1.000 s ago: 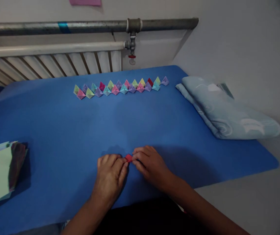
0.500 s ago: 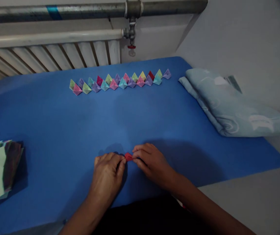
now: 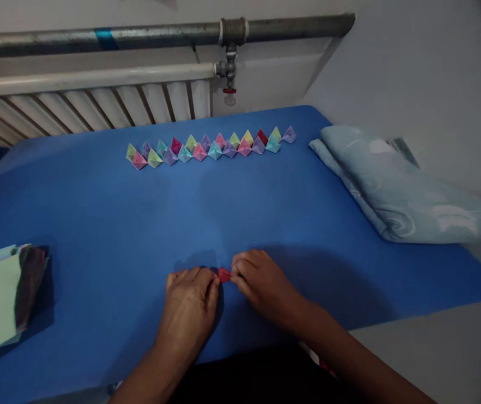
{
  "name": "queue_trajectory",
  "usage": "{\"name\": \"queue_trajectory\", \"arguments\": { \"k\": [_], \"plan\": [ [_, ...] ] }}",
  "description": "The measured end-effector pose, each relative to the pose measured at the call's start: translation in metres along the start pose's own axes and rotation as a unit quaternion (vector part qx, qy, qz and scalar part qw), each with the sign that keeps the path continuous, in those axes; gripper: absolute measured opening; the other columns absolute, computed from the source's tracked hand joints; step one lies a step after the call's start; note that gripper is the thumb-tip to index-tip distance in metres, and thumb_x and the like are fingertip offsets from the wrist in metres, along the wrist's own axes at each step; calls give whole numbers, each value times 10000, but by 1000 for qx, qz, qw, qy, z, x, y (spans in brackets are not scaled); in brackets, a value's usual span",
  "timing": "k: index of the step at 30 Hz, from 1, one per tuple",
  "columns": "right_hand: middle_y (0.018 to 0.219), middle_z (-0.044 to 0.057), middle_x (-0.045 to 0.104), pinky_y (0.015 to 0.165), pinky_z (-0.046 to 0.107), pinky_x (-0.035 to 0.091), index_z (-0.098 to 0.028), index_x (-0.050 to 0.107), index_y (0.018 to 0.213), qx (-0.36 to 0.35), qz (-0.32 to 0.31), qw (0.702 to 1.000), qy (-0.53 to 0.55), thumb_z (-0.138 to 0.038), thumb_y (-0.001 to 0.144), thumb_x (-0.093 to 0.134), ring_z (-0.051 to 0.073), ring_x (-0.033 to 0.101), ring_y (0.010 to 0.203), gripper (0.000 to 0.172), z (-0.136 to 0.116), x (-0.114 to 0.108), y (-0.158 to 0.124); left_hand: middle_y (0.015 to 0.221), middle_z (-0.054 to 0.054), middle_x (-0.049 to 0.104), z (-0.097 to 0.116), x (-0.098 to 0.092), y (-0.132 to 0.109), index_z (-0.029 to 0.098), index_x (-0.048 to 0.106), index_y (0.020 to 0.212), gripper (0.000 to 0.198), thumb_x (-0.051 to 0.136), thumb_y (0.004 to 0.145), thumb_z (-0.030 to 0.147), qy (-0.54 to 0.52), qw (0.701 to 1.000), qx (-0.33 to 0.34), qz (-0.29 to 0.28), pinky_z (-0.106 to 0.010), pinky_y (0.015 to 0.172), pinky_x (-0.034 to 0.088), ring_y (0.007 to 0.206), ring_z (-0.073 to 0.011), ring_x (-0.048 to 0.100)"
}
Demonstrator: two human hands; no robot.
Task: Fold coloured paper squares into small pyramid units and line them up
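- The left hand [image 3: 189, 306] and the right hand [image 3: 261, 280] rest on the blue mat [image 3: 97, 213] near its front edge, fingertips meeting in the middle just as they did half a second ago.
- Between them sits a small red paper piece [image 3: 224, 274], lying on the mat; both hands pinch it, the left from its left side and the right from its right side.
- Only a small red corner shows, as before; the fingers hide the rest, so its folded shape cannot be told.
- The hands have hardly shifted against each other since a second ago. The whole scene sits a little lower than half a second ago because the camera moved.
- At the far side of the mat the row of folded paper shapes [image 3: 210, 147] lies in the same order, well apart from the hands.
- The stack of paper sheets [image 3: 0, 294] stays at the left edge of the mat.
- The folded light blue cloth [image 3: 404, 191] lies at the right, where it was.
- Behind the mat stand the radiator [image 3: 84, 106] and the pipe [image 3: 160, 35].
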State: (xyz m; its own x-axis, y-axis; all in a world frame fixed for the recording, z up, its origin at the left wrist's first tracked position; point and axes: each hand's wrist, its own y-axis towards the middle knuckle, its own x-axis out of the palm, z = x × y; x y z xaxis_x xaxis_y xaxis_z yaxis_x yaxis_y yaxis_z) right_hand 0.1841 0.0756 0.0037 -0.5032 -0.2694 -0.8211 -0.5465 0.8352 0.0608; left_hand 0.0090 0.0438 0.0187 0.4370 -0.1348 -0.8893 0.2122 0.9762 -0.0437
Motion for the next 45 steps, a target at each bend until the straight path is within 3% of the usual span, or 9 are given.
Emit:
{"name": "queue_trajectory", "arguments": {
  "k": [5,14,32,40,45],
  "plan": [
    [865,56,618,786,320,396,-163,558,786,25,-31,999,12,-156,886,499,170,535,816,117,-3,-5,7,763,-19,652,3,-4,3,196,613,801,200,448,914,207,0,999,-17,-29,-392,764,361,765,-221,601],
    [906,58,632,807,339,415,-172,571,816,28,0,998,48,-165,861,549,186,552,875,51,-3,-4,5,725,-22,649,3,-5,6,192,599,753,205,449,893,201,-5,999,-27,-34,-390,763,381,723,-204,596],
    [829,45,612,760,317,397,-185,543,736,59,34,997,44,-129,827,505,176,542,822,113,-7,1,7,797,-25,707,7,-14,15,192,644,797,187,499,909,233,22,994,-62,-85,-379,765,398,776,-225,646],
    [769,20,570,681,275,346,-174,520,697,67,-12,997,32,-173,853,564,143,497,735,162,-10,-7,14,781,-33,709,7,-17,19,196,640,790,218,479,916,271,54,989,-66,-117,-365,726,391,755,-231,654],
    [773,14,544,659,274,323,-168,530,719,73,-30,997,10,-242,867,595,140,465,722,178,-15,-13,18,740,-25,682,1,-25,24,194,639,799,248,446,909,304,38,986,-65,-152,-303,662,378,690,-179,617]
  ]
}}
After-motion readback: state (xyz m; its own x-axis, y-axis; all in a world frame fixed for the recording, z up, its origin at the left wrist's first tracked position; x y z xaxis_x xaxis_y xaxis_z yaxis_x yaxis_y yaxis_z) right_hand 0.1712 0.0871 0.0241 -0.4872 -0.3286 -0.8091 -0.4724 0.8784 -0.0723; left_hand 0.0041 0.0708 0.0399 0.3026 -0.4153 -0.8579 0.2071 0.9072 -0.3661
